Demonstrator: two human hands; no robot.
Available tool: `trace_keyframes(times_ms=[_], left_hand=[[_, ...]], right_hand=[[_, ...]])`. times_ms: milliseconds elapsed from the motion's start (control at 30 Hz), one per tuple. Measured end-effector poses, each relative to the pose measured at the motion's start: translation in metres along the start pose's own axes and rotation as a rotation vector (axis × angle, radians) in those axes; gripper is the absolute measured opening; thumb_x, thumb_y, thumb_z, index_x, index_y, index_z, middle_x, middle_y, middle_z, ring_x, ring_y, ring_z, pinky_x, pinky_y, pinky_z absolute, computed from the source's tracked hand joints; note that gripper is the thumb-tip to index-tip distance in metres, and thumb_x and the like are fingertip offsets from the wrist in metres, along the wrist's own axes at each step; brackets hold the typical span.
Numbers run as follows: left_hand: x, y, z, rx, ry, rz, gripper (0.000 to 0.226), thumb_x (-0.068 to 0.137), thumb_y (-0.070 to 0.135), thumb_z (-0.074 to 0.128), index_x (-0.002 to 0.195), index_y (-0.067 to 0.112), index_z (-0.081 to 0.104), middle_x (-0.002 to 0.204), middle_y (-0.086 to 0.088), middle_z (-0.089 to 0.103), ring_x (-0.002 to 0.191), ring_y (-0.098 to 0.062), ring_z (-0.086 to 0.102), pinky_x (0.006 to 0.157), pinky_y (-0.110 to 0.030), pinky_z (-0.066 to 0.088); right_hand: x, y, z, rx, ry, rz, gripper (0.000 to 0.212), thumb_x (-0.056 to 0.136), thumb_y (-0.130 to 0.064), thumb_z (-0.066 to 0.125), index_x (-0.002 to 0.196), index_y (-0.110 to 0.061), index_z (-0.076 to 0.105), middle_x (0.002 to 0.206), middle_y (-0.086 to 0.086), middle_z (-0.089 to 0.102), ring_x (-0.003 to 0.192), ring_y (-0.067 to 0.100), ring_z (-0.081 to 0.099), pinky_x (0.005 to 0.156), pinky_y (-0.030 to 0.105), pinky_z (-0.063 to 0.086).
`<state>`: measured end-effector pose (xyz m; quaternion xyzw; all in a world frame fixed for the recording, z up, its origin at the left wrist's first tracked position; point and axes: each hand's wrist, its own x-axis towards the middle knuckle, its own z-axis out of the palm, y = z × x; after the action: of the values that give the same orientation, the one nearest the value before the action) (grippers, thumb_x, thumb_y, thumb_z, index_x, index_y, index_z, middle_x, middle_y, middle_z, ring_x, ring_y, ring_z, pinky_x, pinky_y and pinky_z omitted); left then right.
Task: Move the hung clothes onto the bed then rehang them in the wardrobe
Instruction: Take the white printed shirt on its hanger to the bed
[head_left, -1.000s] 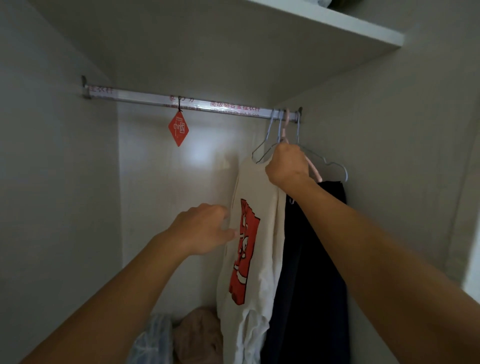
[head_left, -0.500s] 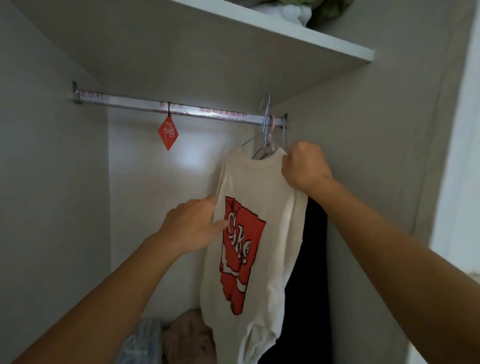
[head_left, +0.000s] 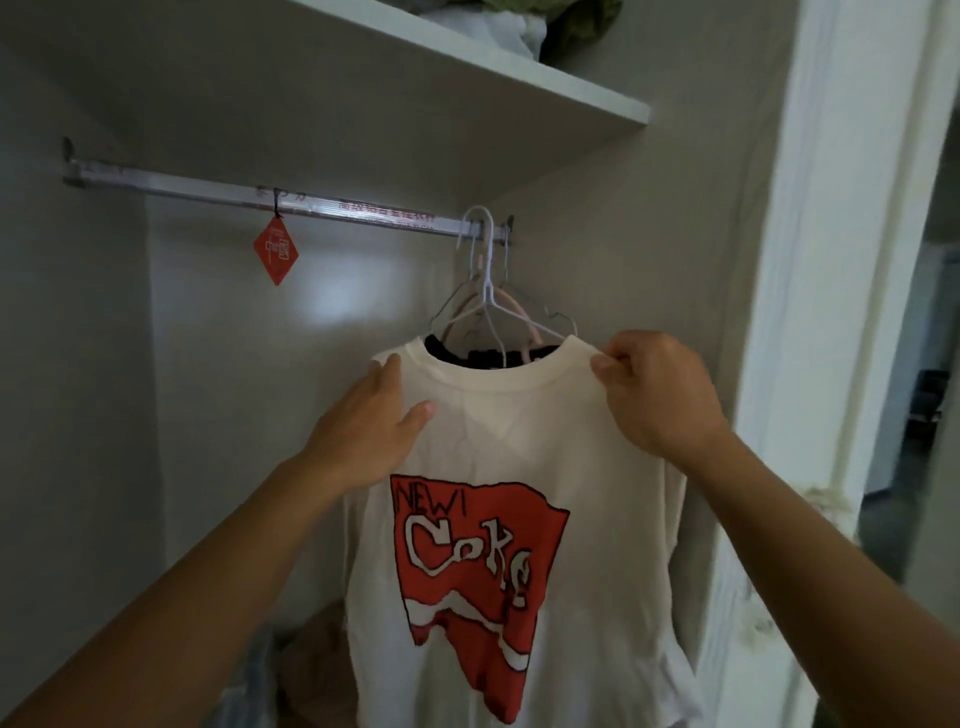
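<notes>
The white T-shirt (head_left: 519, 467) with the red Coke print hangs on a white wire hanger (head_left: 485, 291) whose hook sits at the right end of the wardrobe rail (head_left: 208, 189), so it has not yet left the wardrobe. The right hand (head_left: 660, 389) pinches the shirt's right shoulder just beside the neckline, fingers curled round the fabric. The left hand (head_left: 374, 421) lies on the left shoulder with fairly straight fingers and the thumb across the front; it looks to be steadying rather than gripping. Behind the shirt a dark garment (head_left: 483, 357) shows through the neck opening, and a pink hanger (head_left: 522, 312) and thinner wire ones crowd the same spot on the rail. Judged from this, the task is at its very start: no garment seen here has been carried to the bed, which is out of view, and both the moving and the rehanging remain. The rest of the rail carries only a red tag (head_left: 276, 251). Bundled fabric lies on the wardrobe floor (head_left: 311, 654), and folded items sit on the shelf (head_left: 467, 57) above.
</notes>
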<state>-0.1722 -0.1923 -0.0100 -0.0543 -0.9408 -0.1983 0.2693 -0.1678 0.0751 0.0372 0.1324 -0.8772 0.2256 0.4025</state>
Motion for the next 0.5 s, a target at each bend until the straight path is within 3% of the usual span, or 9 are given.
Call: trace_keyframes(times_ms=[100,167,267,367,433,500], left_hand=[[-0.005,-0.002,0.002,-0.059,-0.009,0.003,0.076,0.102,0.046,0.036,0.156,0.012,-0.004,0.164,-0.012,-0.002,0.151,-0.024,0.002,0.121,-0.043,0.011],[-0.01,-0.003,0.003,-0.084,-0.034,0.015,0.077,0.102,0.045,0.038,0.156,0.011,-0.004,0.164,-0.013,-0.004,0.151,-0.025,-0.002,0.121,-0.042,0.009],[-0.016,-0.003,0.003,-0.141,-0.033,0.07,0.072,0.103,0.041,0.038,0.156,0.01,0.001,0.164,-0.013,0.004,0.151,-0.025,0.006,0.119,-0.04,0.013],[-0.025,0.002,0.004,-0.206,-0.05,0.14,0.066,0.103,0.039,0.035,0.157,0.014,0.005,0.163,-0.01,0.012,0.149,-0.026,0.016,0.118,-0.041,0.02],[-0.036,0.013,0.01,-0.304,-0.093,0.183,0.065,0.104,0.04,0.033,0.157,0.02,0.001,0.163,-0.005,0.013,0.148,-0.025,0.021,0.117,-0.042,0.024],[-0.047,0.028,0.016,-0.348,-0.09,0.216,0.061,0.104,0.04,0.034,0.157,0.02,0.009,0.16,-0.008,0.025,0.144,-0.028,0.029,0.114,-0.044,0.03]], right_hand=[[-0.032,0.002,-0.019,-0.011,-0.001,0.051,0.028,0.098,-0.023,0.053,0.078,-0.008,0.063,0.073,0.003,0.062,0.066,0.018,0.055,0.057,0.032,0.043],[-0.053,0.0,-0.032,-0.045,-0.01,0.084,0.027,0.099,-0.024,0.052,0.08,-0.01,0.065,0.075,0.001,0.063,0.07,0.019,0.056,0.06,0.032,0.043],[-0.083,-0.005,-0.054,-0.058,-0.012,0.13,0.026,0.1,-0.026,0.049,0.084,-0.015,0.067,0.078,-0.003,0.064,0.073,0.015,0.059,0.066,0.035,0.051],[-0.116,-0.012,-0.078,-0.065,-0.025,0.163,0.024,0.102,-0.026,0.049,0.088,-0.02,0.067,0.08,-0.009,0.063,0.073,0.007,0.058,0.065,0.025,0.048],[-0.137,-0.016,-0.096,-0.056,-0.028,0.193,0.024,0.101,-0.026,0.05,0.084,-0.02,0.067,0.078,-0.011,0.064,0.073,0.007,0.06,0.067,0.03,0.052],[-0.16,-0.018,-0.115,-0.042,-0.023,0.24,0.025,0.1,-0.026,0.052,0.082,-0.021,0.069,0.075,-0.01,0.066,0.072,0.007,0.062,0.071,0.036,0.055]])
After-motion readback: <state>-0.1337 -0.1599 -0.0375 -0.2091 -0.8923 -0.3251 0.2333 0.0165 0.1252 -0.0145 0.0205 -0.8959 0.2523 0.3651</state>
